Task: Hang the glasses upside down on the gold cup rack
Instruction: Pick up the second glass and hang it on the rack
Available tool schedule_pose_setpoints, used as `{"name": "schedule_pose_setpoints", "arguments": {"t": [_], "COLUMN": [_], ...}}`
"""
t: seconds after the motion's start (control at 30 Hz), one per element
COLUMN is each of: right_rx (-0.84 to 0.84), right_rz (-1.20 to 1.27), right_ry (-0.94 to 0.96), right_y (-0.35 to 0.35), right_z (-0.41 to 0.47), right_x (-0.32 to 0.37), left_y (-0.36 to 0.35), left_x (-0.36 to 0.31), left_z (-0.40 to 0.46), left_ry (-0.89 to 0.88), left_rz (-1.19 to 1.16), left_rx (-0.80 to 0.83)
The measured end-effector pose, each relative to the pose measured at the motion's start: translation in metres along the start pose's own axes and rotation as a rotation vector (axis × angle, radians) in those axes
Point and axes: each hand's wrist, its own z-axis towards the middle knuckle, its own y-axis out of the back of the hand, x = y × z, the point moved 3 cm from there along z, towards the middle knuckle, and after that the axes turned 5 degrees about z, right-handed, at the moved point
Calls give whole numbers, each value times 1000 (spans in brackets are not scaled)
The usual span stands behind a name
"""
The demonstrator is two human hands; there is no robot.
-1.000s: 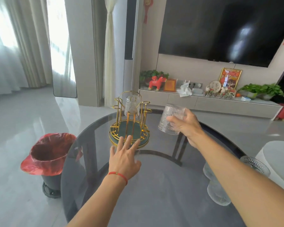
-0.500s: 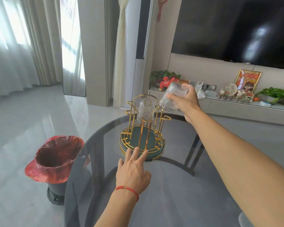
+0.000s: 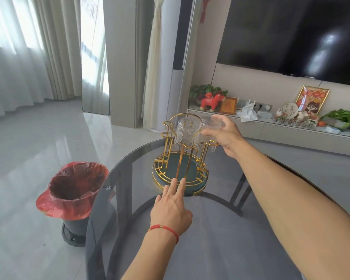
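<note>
Though held out to the right of the gold cup rack [image 3: 157, 177] and below its top only 1 second ago, then raised and tipped above it half a second later, now stood the ribbed glass [image 3: 205, 138] mouth down among the upright prongs on the rack's right side, just beside, perhaps touching, the ribbed glass already hung [image 3: 184, 131] under the arched handle. Still gripped it with the right hand [image 3: 223, 135], fingers curled over the upturned base and thumb pressed on the near wall. Could not tell whether seated fully on its prong or only part-way down. Judged the step as nearly done: only the last settling and the release left. Kept the left hand [image 3: 171, 208] open and flat on the dark glass table [image 3: 220, 249], much as before, 2 fingertips touching the near rim of the rack's round base, apparently steadying it. Counted in view: 2 ribbed glasses, both inverted on the rack; 1 rack; 2 hands; 1 table; 1 bin with a red liner [image 3: 75, 190] on the floor to the left; 1 red cord on the left wrist. Saw no loose glasses on the table at this moment, so could not say how many remained to hang.
</note>
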Motion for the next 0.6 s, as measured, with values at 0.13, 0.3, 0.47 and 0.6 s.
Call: {"name": "schedule_pose_setpoints", "arguments": {"t": [0.13, 0.3, 0.47, 0.6], "right_rx": [53, 140, 228, 247], "right_rz": [-27, -62, -115, -95], "right_ry": [-29, -116, -193, -199], "right_y": [0, -3, -7, -3], "right_z": [-3, -2, -6, -16], "right_x": [-9, -14, -12, -17], "left_y": [0, 1, 0, 0], "left_x": [-1, -2, -2, -1], "left_z": [-1, 0, 0, -1], "left_ry": [19, 23, 14, 9], "left_rz": [-51, -41, 26, 91], "left_rx": [-9, -3, 0, 3]}}
